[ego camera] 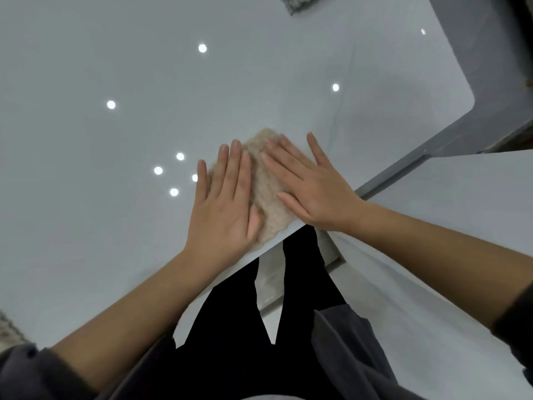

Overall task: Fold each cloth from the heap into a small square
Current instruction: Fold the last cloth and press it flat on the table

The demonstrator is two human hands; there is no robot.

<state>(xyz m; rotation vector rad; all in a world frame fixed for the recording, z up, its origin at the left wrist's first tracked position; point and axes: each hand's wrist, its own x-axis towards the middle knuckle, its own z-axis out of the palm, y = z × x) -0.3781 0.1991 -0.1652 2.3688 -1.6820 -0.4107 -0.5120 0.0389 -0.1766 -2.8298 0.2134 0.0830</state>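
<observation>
Left hand (222,203): flat, fingers straight, pressing the cloth's left side.
Right hand (311,186): flat too, fingers spread, on the right side.
Cloth (268,197): beige, at the worktop's near edge, mostly hidden under both palms.
Worktop (115,241): glossy white.
Cut off: textured fabric (300,1) at the top edge, hard to identify.

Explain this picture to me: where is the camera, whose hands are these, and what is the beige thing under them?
No machine here: a person works with bare hands. The single picture comes from a camera worn on the head, looking down, so the arms enter from below. The left hand and right hand both lie flat, fingers straight, pressing a beige cloth onto a glossy white table near its edge. Nothing is gripped. The white dots are reflected lights. A textured scrap at the top edge may be another cloth; it is too cut off to tell.
</observation>
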